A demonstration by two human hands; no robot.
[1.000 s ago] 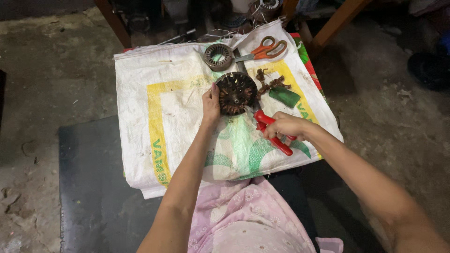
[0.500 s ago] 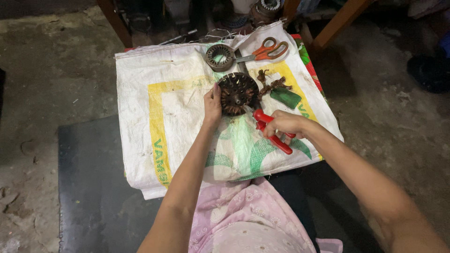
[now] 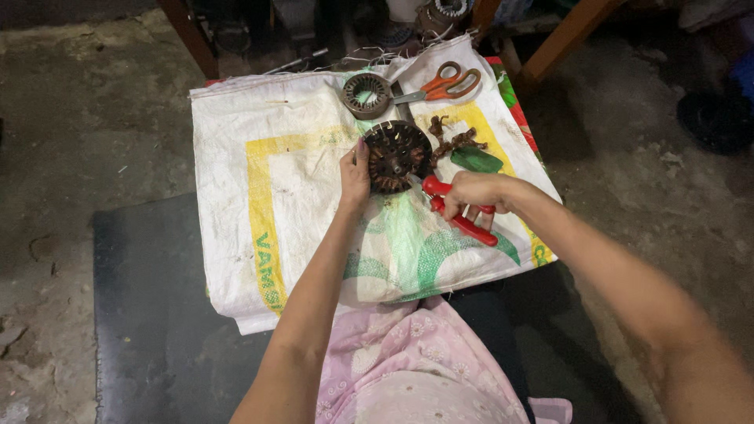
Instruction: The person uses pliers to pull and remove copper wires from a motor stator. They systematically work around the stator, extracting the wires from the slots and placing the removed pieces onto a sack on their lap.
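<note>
Head view, left hand: the left hand (image 3: 355,174) rests against the left rim of the stator (image 3: 397,156), fingers curled round its edge and clamped on it, thumb side toward the sack.
Head view, right hand: the right hand (image 3: 470,195) is closed in a fist round the red handles of the pliers (image 3: 459,216), fingers tight together on them; the tool's nose points up-left and meets the stator's lower right edge.
Stator: a dark round disc wound with brownish copper coils, lying flat near the middle of the sack's far half, between the two hands.
Sack: a white woven sack (image 3: 259,157) with yellow and green print, spread flat as a work mat over a low surface; its near edge hangs toward the person's lap.
Ring: a second, smaller grey slotted ring (image 3: 367,95) lies just beyond the stator, close to it; whether they touch I cannot tell.
Scissors: orange-handled scissors (image 3: 440,85) lie right of the ring, blades pointing at it.
Wire: a tangle of brown wire (image 3: 452,143) sits just right of the stator.
Green piece: a flat green piece (image 3: 476,160) lies beside the wire, just above the right hand.
Cloth: pink flowered cloth (image 3: 408,361) covers the lap at the bottom.
Mat: a dark mat (image 3: 149,314) lies under the sack's near left corner, on the concrete floor (image 3: 78,118).
</note>
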